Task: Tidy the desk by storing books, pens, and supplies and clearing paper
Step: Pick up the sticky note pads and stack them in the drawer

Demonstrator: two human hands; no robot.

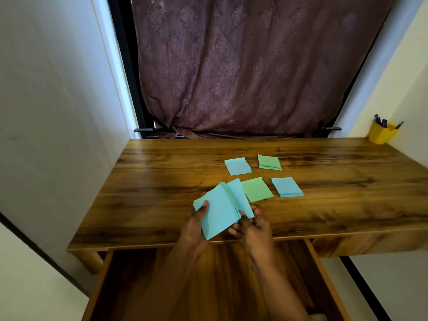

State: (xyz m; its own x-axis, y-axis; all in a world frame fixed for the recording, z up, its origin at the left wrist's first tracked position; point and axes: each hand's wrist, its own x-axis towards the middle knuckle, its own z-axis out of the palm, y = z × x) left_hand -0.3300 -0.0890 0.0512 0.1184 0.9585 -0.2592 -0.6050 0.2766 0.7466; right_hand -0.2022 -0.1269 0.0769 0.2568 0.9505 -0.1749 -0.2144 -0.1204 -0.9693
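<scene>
Head view. Noted paper stack (217,214) gripped by left hand (196,225), thumb on top. Pinched at its near right corner by right hand (253,227). Found nearest loose sheet, green slip (257,189), just beyond and right of the grip, long axis running away and slightly left, closer to right hand. Saw open drawer (320,268) directly beneath the grip. Judged next pickup a short forward reach.
</scene>
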